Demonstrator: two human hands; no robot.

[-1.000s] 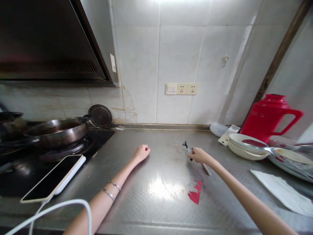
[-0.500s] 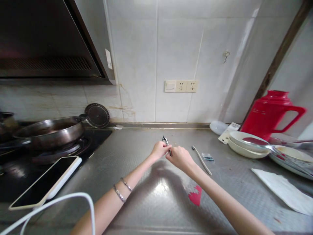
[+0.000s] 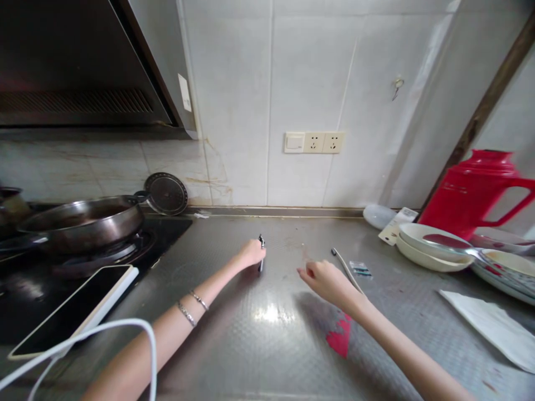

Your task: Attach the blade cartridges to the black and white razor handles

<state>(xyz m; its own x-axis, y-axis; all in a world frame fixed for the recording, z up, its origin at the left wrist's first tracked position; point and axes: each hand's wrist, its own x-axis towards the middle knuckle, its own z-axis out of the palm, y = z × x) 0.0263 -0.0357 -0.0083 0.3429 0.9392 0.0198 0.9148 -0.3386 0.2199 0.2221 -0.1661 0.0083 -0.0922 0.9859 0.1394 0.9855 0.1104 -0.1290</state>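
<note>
A small dark and silver tool, possibly a razor (image 3: 261, 260), stands roughly upright over the metal counter (image 3: 234, 345). Closed around its handle is my left hand (image 3: 251, 253), near the middle of the view. My right hand (image 3: 324, 277) hovers to the right, apart from the tool, its fingers loosely curled and the thumb and index finger separated, with nothing visible between them. Just beyond the right wrist lies a white toothbrush (image 3: 348, 269) with a dark head, partly hidden by the wrist. A small clear packet (image 3: 360, 269) sits beside it.
Left, a phone (image 3: 71, 312) with a white cable (image 3: 142, 323) lies by a pan (image 3: 92, 223) on the stove. Right are stacked bowls (image 3: 434, 255), a red thermos (image 3: 468, 195) and a white paper (image 3: 489, 328). A red patch (image 3: 340, 337) marks the counter.
My hands have come apart. My left hand has moved left with the tool, while my right hand has let go of it and shifted right.
</note>
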